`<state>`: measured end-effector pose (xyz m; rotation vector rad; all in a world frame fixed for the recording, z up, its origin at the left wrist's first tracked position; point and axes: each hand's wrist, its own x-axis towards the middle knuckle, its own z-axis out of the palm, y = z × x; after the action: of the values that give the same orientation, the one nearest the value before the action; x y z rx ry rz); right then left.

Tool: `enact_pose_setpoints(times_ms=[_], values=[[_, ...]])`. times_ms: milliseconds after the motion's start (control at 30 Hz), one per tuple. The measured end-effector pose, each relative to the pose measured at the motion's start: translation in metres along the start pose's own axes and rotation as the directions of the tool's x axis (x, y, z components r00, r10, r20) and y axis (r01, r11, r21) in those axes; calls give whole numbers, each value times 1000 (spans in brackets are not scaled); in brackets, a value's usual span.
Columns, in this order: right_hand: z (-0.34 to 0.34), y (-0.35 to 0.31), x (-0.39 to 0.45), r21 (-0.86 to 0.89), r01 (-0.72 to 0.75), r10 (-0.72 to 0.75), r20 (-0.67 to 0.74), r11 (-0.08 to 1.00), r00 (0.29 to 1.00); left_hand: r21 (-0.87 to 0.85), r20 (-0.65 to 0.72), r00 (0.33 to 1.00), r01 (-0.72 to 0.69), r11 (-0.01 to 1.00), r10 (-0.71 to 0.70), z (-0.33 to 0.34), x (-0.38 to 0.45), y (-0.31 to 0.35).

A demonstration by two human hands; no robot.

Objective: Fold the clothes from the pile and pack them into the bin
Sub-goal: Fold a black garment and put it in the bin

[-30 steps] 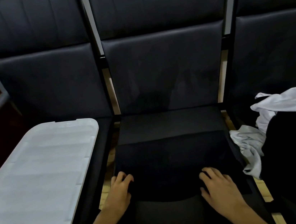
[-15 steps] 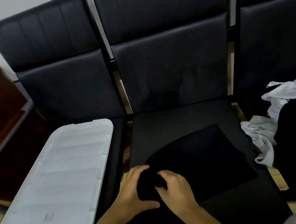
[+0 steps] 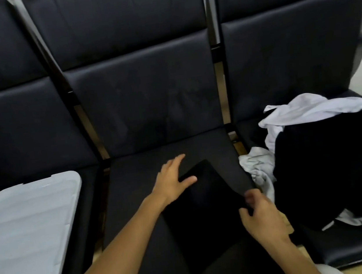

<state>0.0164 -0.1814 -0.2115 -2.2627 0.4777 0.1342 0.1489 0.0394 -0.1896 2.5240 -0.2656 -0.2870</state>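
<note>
Black padded chairs (image 3: 147, 99) form the backdrop as a folded black garment (image 3: 209, 216) is laid flat on the middle seat. Its right edge is pinched by the right hand (image 3: 261, 218); spread, relaxed left-hand (image 3: 172, 180) fingers rest at its far corner. Beyond the right fingers a clothes pile (image 3: 330, 163) is heaped; left of the left fingers, a white bin lid (image 3: 26, 230).

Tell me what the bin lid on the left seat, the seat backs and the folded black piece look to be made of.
Bin lid: translucent whitish plastic, likely, given its moulded ridges and rounded corners. Seat backs: dark leather or leatherette; smooth panels with a faint sheen and seams. Folded black garment: soft matte fabric, weave not discernible.
</note>
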Motion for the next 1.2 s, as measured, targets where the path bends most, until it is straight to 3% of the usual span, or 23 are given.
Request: enact_pose_setpoints(times_ms=[67, 133, 233, 333, 433, 567, 667, 733, 800, 867, 967, 1033, 1100, 1200], values=[[-3, 12, 4, -37, -64, 64, 11, 997, 998, 125, 219, 968, 99, 987, -125, 23, 21, 3], [5, 16, 11, -25, -67, 70, 109, 997, 992, 164, 327, 922, 162, 973, -209, 42, 35, 6], [24, 17, 20, 64, -97, 78, 255, 993, 964, 96, 353, 905, 216, 972, -236, 55, 41, 12], [27, 16, 24, 199, -96, 48, 233, 975, 971, -27, 352, 921, 187, 982, -166, 30, 18, 16], [20, 0, 10, 318, 47, -122, 222, 947, 967, -325, 237, 968, 163, 932, -87, -21, -36, 7], [21, -70, -29, 398, 241, -371, 291, 885, 882, -492, -114, 984, 65, 868, -138, -82, -152, -18], [41, -143, -79, 379, 418, -548, 360, 826, 755, -566, -401, 856, 49, 823, -327, -118, -254, -44], [64, -197, -128, 359, 570, -673, 402, 739, 621, -624, -567, 679, 16, 781, -467, -143, -337, -63], [64, -228, -149, 386, 651, -755, 388, 654, 529, -654, -618, 594, -24, 756, -516, -150, -373, -66], [90, -268, -200, 451, 680, -802, 471, 578, 369, -685, -649, 494, -49, 727, -578, -162, -447, -79], [130, -301, -262, 506, 664, -756, 640, 550, 139, -686, -655, 419, 17, 727, -629, -160, -541, -99], [162, -302, -292, 501, 680, -705, 708, 536, 34, -673, -649, 382, 114, 731, -657, -148, -588, -117], [199, -293, -320, 459, 713, -641, 768, 531, -17, -641, -636, 377, 227, 733, -674, -130, -633, -139], [246, -269, -343, 403, 759, -531, 843, 511, -91, -573, -561, 442, 402, 714, -700, -97, -671, -170]])
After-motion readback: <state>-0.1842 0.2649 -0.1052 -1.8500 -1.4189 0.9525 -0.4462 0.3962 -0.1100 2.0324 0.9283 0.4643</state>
